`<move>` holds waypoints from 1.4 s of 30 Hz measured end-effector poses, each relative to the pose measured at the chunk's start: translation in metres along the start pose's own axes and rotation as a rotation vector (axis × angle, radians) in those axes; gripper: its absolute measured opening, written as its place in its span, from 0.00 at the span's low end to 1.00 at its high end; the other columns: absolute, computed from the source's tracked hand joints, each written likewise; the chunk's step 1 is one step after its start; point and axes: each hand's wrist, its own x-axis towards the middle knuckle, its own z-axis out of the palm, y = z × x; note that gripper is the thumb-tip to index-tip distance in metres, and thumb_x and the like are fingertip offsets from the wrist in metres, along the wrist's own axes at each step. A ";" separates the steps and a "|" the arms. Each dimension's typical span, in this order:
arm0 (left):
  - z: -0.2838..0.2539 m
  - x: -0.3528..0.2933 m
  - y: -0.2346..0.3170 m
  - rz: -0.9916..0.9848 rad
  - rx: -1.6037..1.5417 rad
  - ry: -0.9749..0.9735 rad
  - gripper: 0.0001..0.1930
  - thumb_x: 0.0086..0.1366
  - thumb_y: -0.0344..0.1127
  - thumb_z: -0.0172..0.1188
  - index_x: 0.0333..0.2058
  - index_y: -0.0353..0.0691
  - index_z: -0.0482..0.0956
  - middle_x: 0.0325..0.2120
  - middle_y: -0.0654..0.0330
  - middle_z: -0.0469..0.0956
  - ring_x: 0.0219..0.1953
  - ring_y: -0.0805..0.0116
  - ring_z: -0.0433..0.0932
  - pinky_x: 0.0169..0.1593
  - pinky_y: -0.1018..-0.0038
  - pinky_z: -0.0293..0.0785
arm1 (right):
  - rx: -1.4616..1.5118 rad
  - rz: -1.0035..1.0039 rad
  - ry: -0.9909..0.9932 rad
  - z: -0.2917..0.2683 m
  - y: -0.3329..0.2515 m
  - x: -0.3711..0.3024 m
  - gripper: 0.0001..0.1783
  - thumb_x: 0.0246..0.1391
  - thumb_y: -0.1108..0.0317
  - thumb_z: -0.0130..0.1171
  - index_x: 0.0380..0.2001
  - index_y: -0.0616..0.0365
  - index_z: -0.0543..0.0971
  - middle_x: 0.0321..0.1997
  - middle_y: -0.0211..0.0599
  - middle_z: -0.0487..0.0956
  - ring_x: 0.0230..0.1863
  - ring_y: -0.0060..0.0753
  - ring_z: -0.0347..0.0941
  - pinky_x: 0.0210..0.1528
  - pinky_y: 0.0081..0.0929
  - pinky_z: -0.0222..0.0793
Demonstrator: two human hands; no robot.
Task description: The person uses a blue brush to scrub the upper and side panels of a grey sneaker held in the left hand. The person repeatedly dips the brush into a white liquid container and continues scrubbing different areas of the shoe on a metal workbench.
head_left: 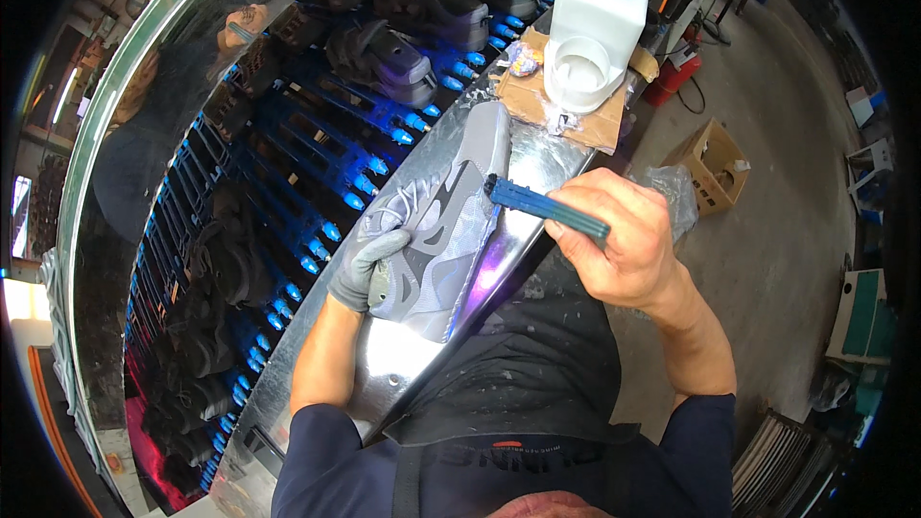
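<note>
Here you are, dark apron (537, 355) close against the worktop (542, 158), and the left hand (369, 264), in its grey glove, is closed around the front of a grey shoe (446, 216), thumb across the side. The shoe lies tilted over the metal, side panel turned up toward you, laces on, and no finished outsole shows along its near edge. Across from it, your bare right hand (614, 240) pinches a blue-handled brush (547, 206), and the dark bristle end is right at the shoe's edge, apparently touching.

So how far along? It looks like mid-stroke work on the margin: a thin bluish line runs along that edge, but whether it's fresh coating, stitching or a mark, you can't tell from here. The underside is hidden, so how much is covered and how much is left stays open. The shoe is not yet released or set aside.

Just beyond, a white container (600, 14) with a round open mouth stands on a cardboard sheet (600, 131), likely your supply. Farther off, dark shoes (393, 67) sit among the blue-tipped rods (365, 184), and a cardboard box (708, 168) waits on the floor (787, 134).
</note>
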 end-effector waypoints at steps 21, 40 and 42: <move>-0.005 0.000 0.001 0.012 0.029 -0.012 0.40 0.60 0.29 0.68 0.71 0.28 0.64 0.65 0.45 0.75 0.65 0.54 0.78 0.70 0.61 0.72 | -0.006 -0.041 0.025 0.028 -0.023 -0.033 0.16 0.40 0.78 0.71 0.37 0.69 0.84 0.34 0.44 0.82 0.29 0.41 0.83 0.27 0.29 0.79; 0.004 -0.003 0.004 -0.008 0.042 -0.022 0.45 0.62 0.36 0.68 0.74 0.28 0.59 0.70 0.46 0.70 0.70 0.55 0.73 0.74 0.62 0.65 | -0.015 -0.235 -0.350 0.007 -0.022 0.007 0.18 0.38 0.77 0.65 0.39 0.67 0.84 0.39 0.42 0.83 0.33 0.41 0.82 0.29 0.31 0.77; 0.003 -0.003 0.004 0.008 -0.024 -0.053 0.39 0.64 0.30 0.65 0.72 0.28 0.62 0.66 0.44 0.74 0.65 0.55 0.77 0.71 0.61 0.71 | 0.004 -0.226 -0.375 0.006 -0.024 0.008 0.19 0.37 0.78 0.65 0.38 0.66 0.84 0.39 0.43 0.84 0.33 0.41 0.82 0.27 0.31 0.76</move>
